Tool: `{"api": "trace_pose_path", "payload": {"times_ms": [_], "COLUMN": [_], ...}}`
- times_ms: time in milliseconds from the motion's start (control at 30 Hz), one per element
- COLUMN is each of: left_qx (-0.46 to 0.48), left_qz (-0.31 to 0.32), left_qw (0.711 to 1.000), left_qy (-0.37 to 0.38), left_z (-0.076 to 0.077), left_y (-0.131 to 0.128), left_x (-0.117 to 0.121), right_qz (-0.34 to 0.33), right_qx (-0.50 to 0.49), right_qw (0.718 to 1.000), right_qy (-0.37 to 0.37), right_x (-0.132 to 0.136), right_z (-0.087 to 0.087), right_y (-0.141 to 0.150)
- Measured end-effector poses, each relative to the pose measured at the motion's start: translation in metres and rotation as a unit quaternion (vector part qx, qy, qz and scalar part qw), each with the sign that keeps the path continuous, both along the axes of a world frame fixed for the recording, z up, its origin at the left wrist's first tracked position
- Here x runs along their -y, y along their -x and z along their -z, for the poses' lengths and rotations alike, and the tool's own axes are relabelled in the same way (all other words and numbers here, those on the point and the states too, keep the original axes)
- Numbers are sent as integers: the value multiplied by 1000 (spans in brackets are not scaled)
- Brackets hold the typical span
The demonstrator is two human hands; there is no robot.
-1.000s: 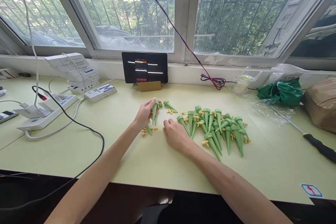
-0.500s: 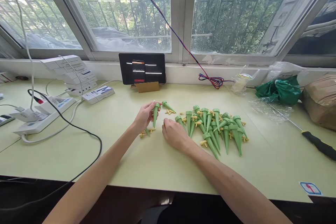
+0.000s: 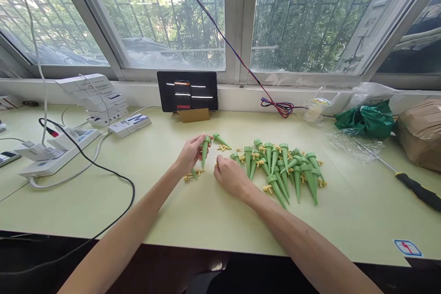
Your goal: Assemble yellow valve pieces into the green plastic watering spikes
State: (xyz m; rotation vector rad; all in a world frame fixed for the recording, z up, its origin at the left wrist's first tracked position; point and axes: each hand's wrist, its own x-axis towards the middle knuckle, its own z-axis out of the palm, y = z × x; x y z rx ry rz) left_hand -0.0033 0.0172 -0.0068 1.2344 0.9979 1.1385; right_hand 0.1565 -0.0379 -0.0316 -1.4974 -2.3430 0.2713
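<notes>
My left hand [image 3: 192,152] is closed on a green plant watering spike [image 3: 205,151], held cap up with its point down. In my right hand [image 3: 230,172] the fingers are pinched together over the table; a bit of yellow shows at the fingertips, probably a small yellow valve [image 3: 217,165], mostly hidden. Another green spike [image 3: 221,140] lies just beyond my hands beside several loose yellow valves [image 3: 223,147]. More yellow valves [image 3: 195,174] and a partly hidden green spike lie under my left hand. To the right spreads a pile of green spikes [image 3: 282,165], many with yellow valves.
A black tablet [image 3: 188,92] leans on a cardboard stand at the back. Left are white boxes [image 3: 103,101], a power strip [image 3: 62,154] and cables. Right are a green bag [image 3: 367,119], a brown package [image 3: 420,133] and a screwdriver [image 3: 416,190].
A bit of yellow now shows at my right fingertips, where none was visible before. My left hand keeps the spike in almost the same place.
</notes>
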Motion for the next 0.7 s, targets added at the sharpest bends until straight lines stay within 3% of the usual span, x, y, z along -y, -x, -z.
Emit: {"api": "trace_pose_path", "payload": {"times_ms": [300, 400, 533, 700], "left_qx": [7, 11, -1, -18], "left_qz": [6, 17, 49, 90], "left_qw": [1000, 1000, 999, 996], "left_qy": [5, 6, 5, 0], "left_z": [1, -1, -5, -4], "left_y": [2, 0, -2, -2], "left_x": [-1, 1, 4, 7], "right_qz": [-9, -18, 10, 37], "right_qx": [-149, -263, -408, -467], "right_qw": [987, 958, 900, 872], "right_qy": [-61, -108, -151, -143], "right_x": [-4, -6, -8, -10], "right_z": [8, 9, 8, 6], "right_y": [-3, -4, -5, -8]}}
